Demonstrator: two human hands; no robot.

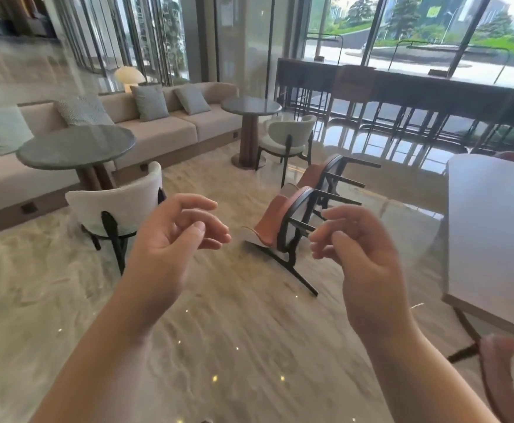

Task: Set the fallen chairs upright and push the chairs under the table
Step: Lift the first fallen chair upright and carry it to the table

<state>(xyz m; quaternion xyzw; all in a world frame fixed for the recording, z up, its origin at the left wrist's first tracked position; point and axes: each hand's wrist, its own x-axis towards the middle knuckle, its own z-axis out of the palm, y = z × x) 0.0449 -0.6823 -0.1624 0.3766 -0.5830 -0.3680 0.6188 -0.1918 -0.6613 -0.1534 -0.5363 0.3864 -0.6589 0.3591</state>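
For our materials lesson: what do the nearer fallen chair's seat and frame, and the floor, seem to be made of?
Nearer fallen chair: the seat looks like smooth tan leather or leatherette with an even matte sheen; the frame looks like thin dark metal or stained wood, hard to tell. Floor: polished veined stone, probably marble, since it mirrors windows and lights.

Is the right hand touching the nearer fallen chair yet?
Cannot tell. In the head view the right hand overlaps the nearer fallen chair's legs, fingers curled, but depth is unclear.
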